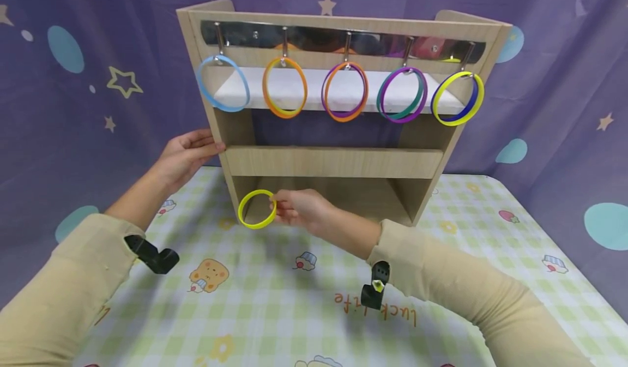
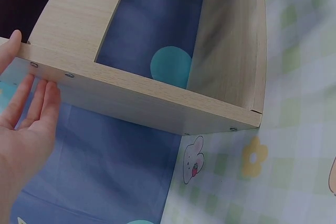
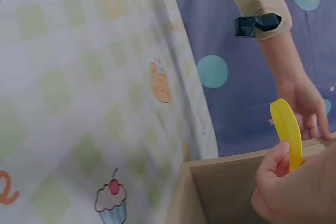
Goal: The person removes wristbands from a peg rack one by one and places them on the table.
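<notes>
My right hand (image 1: 308,209) pinches a thin yellow silicone wristband (image 1: 257,226) by its right edge, in front of the lower left opening of a wooden shelf unit (image 1: 333,162). In the right wrist view the wristband (image 3: 288,129) stands nearly edge-on between thumb and fingers. My left hand (image 1: 188,154) holds the unit's left side panel. The left wrist view has that thumb over the panel's front edge and the fingertips (image 2: 51,90) against its outer face. Several hooks on a metal strip (image 1: 314,41) carry coloured wristbands, with a light blue wristband (image 1: 224,108) on the leftmost hook.
Rightward hang orange and yellow wristbands (image 1: 265,89), orange and purple wristbands (image 1: 365,91), purple and teal wristbands (image 1: 424,94), then yellow and blue wristbands (image 1: 482,91). A white shelf board (image 1: 314,89) lies behind them. The unit stands on a checked tablecloth (image 1: 275,312) before a purple curtain (image 1: 564,83).
</notes>
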The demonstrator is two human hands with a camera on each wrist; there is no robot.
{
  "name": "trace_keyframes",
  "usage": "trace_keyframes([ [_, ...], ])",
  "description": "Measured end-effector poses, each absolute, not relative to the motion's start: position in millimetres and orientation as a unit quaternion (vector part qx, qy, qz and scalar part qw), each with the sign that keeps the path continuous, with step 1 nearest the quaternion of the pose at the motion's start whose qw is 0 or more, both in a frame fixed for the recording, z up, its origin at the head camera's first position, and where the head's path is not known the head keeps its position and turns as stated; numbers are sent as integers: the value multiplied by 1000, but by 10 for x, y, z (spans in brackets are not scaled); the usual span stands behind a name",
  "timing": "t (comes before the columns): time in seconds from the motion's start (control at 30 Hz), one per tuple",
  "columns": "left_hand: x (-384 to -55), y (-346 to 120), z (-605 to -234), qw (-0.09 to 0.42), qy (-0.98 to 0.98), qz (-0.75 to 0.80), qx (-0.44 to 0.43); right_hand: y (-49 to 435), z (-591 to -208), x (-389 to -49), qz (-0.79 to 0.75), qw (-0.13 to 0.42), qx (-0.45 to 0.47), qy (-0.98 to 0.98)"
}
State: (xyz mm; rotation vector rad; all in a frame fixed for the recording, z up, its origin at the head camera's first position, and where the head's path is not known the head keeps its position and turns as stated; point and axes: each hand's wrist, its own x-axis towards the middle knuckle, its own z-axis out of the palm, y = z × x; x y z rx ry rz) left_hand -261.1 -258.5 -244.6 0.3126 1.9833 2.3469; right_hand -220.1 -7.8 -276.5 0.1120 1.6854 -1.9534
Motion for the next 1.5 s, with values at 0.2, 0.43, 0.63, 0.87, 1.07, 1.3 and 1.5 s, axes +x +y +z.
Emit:
trace_keyframes([
  [0.2, -2606, -2576, -2444, 26, 638, 762, 109, -73, -2865, -2196, -723, 285, 42, 628],
  [0.43, -2603, -2579, -2445, 25, 636, 763, 109, -51, -2941, -2189, -710, 292, 35, 640],
  [0.63, -2608, -2593, -2457, 26, 631, 768, 108, -53, -3043, -2232, -701, 297, 31, 648],
  [0.87, -2608, -2593, -2455, 29, 641, 759, 106, -70, -3233, -2292, -691, 302, 24, 656],
  [1.07, -2600, -2597, -2441, 30, 647, 755, 103, -86, -3420, -2317, -666, 300, 20, 683],
  [1.3, -2598, -2605, -2447, 29, 645, 756, 102, -121, -3605, -2261, -641, 300, 2, 706],
  [1.5, -2604, -2602, -2449, 27, 647, 755, 105, -167, -3679, -2205, -639, 282, 11, 715],
])
